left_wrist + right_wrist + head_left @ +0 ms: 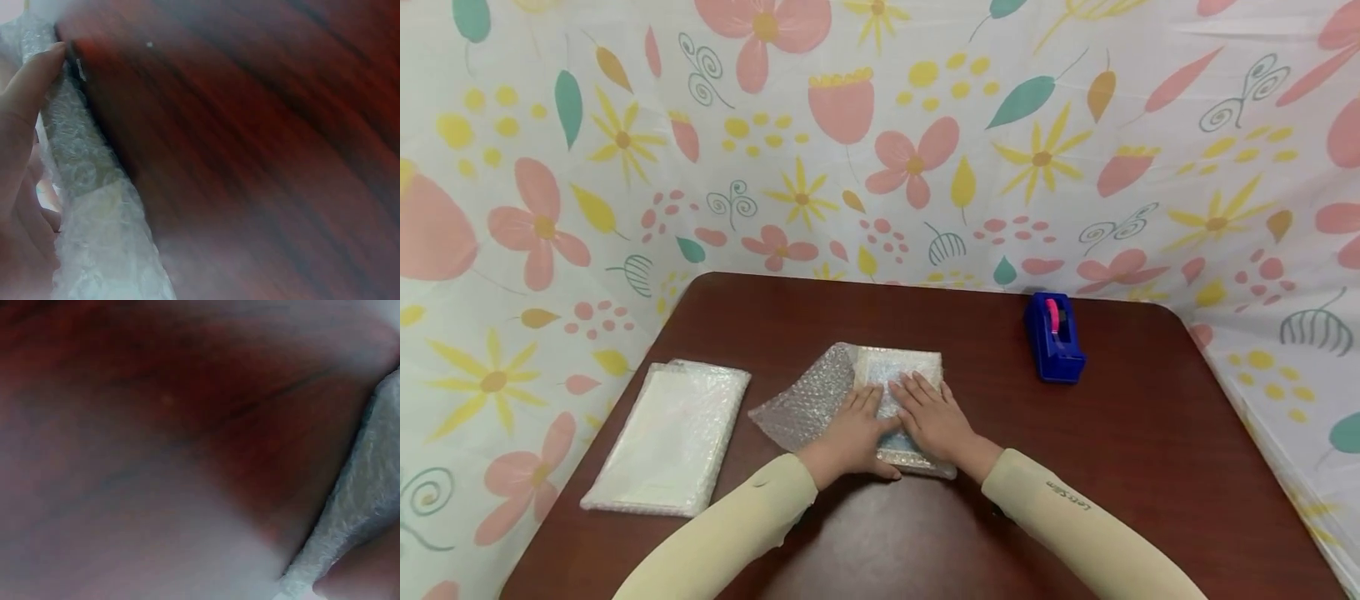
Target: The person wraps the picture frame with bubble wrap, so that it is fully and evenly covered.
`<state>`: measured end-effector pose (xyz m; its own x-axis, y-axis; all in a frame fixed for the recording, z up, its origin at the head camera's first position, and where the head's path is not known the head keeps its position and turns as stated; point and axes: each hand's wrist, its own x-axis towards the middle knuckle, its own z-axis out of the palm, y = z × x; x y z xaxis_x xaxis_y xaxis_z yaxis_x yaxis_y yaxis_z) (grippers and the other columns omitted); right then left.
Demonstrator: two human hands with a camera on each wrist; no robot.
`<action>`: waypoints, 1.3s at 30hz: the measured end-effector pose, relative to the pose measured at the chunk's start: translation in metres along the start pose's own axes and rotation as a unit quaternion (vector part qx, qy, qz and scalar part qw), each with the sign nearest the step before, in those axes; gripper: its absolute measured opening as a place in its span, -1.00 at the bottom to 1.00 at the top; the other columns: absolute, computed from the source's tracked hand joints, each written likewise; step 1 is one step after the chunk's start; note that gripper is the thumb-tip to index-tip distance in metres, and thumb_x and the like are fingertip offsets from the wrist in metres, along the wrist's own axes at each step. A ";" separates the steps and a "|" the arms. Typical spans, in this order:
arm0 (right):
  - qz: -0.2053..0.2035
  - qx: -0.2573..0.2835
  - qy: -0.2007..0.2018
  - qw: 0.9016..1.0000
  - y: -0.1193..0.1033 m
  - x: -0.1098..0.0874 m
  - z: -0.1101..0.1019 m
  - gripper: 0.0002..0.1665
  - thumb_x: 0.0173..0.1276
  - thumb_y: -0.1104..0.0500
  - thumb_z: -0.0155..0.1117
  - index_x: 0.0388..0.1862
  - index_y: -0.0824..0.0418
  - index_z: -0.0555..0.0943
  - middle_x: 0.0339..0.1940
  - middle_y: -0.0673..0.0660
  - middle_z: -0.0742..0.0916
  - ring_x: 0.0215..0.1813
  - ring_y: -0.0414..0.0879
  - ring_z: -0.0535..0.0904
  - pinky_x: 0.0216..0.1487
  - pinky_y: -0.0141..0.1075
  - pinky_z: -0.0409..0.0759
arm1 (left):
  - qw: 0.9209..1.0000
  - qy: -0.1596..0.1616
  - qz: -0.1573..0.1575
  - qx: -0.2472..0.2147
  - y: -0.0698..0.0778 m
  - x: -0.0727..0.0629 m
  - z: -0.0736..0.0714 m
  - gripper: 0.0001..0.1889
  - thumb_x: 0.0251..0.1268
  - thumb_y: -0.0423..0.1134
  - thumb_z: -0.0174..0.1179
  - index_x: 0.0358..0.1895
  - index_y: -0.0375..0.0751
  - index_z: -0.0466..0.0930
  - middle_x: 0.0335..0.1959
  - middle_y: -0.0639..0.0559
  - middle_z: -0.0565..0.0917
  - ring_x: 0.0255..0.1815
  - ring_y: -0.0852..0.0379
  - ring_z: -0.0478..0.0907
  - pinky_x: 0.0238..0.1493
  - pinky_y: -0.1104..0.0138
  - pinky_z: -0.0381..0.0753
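Note:
In the head view, a flat rectangular item (917, 362) lies near the middle of the table, partly covered in clear bubble wrap. A loose flap of bubble wrap (808, 400) spreads out to its left. My left hand (850, 433) rests on the item's left part, fingers extended forward and thumb by the near edge. Flat on its right part lies my right hand (934, 421), fingers straight. Up close in the left wrist view, the bubble-wrapped edge (94, 231) runs beside the thumb. The right wrist view is blurred; a wrapped edge (365, 487) shows there.
Left on the brown table (1120, 467) lies another flat bubble-wrapped package (662, 437). A blue tape dispenser (1056, 346) with a pink roll core stands at the back right. Flower-patterned cloth (925, 225) hangs behind and beside the table.

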<state>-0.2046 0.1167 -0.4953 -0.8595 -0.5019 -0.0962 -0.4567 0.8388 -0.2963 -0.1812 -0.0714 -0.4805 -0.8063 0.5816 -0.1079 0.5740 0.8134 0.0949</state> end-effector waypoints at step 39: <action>0.026 -0.029 -0.016 0.999 -0.007 0.003 0.002 -0.39 0.70 -0.07 -0.17 0.66 -0.08 0.22 0.74 0.11 0.17 0.76 0.12 -0.01 0.70 0.25 -0.02 | 0.639 -0.031 -0.262 -0.723 -0.026 -0.099 0.021 -0.37 0.56 -0.11 0.08 0.35 -0.67 0.31 0.09 -0.38 0.74 -0.04 0.06 0.78 0.03 0.24 0.79</action>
<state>-0.2034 0.1090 -0.4952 -0.8753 -0.4626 -0.1412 -0.4245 0.8747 -0.2339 -0.1138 -0.1498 -0.4931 -0.8006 0.2717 -0.5340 -0.5397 0.0599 0.8397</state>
